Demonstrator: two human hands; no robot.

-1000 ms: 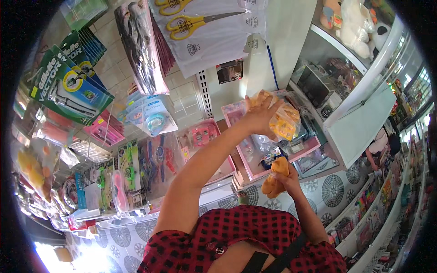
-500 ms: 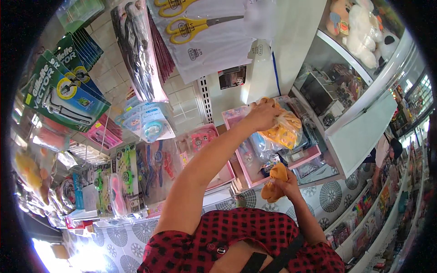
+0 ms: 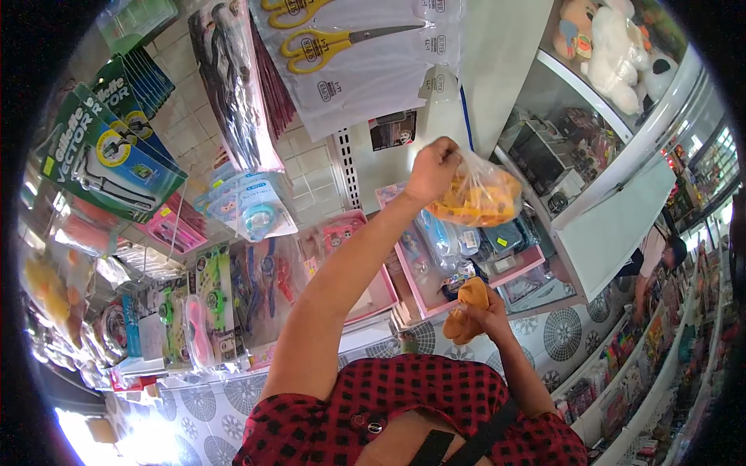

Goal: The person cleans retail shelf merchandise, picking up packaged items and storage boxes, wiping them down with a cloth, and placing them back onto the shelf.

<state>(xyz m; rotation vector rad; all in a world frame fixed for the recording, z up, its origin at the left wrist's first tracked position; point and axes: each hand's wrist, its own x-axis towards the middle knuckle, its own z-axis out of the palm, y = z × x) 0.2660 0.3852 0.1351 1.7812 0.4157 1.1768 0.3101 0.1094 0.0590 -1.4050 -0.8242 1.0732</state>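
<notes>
My left hand [image 3: 435,171] is closed on the gathered neck of a clear plastic bag [image 3: 475,200]. Yellow-orange items with a pattern show through the plastic, but their kind is not clear. The bag hangs over a pink box [image 3: 509,276] that holds several packaged goods, among them a light-blue wrapped item [image 3: 441,234] and a dark packet [image 3: 505,239]. In front of the box, my right hand [image 3: 489,317] grips a bunched mustard-yellow cloth [image 3: 471,295].
Yellow-handled scissors [image 3: 318,48] hang on a white card above. Razor packs [image 3: 116,163] hang at the left. Another pink box [image 3: 381,291] stands beside the first. Plush toys [image 3: 618,58] sit behind glass at the upper right. A person [image 3: 653,252] is at the far right.
My left hand has lifted the clear bag up out of the pink box, baring the packets beneath. My right hand with the cloth has hardly moved.
</notes>
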